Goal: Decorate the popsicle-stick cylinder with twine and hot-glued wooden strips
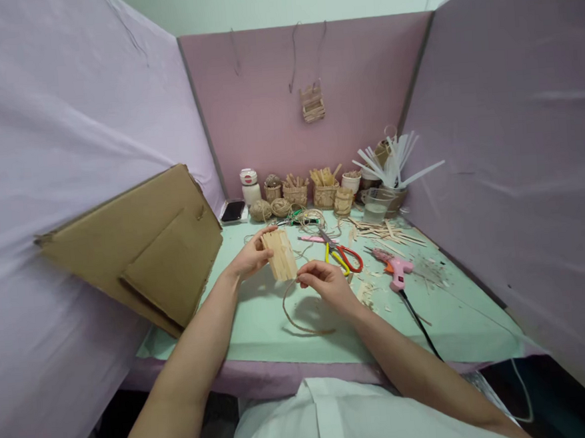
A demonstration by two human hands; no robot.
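Observation:
My left hand (pixel 252 255) grips a small panel of pale wooden sticks (pixel 281 256) by its left and upper edge, holding it tilted above the table. At the panel's lower right corner, my right hand (pixel 327 283) pinches a length of brown twine (pixel 290 318) between thumb and fingers. The twine's free end curves down and to the right under the hand. Whether the twine is fastened to the panel, I cannot tell. Just beyond my right hand lie scissors (pixel 342 255) with red and yellow handles.
A pink glue gun (pixel 400 270) with a black cord lies at the right, near loose sticks (pixel 388 231). Twine balls (pixel 280 208), stick-filled baskets (pixel 327 193) and a white jar (pixel 250 187) line the back. Cardboard (pixel 159 255) leans at the left. A small stick basket (pixel 312 104) hangs behind.

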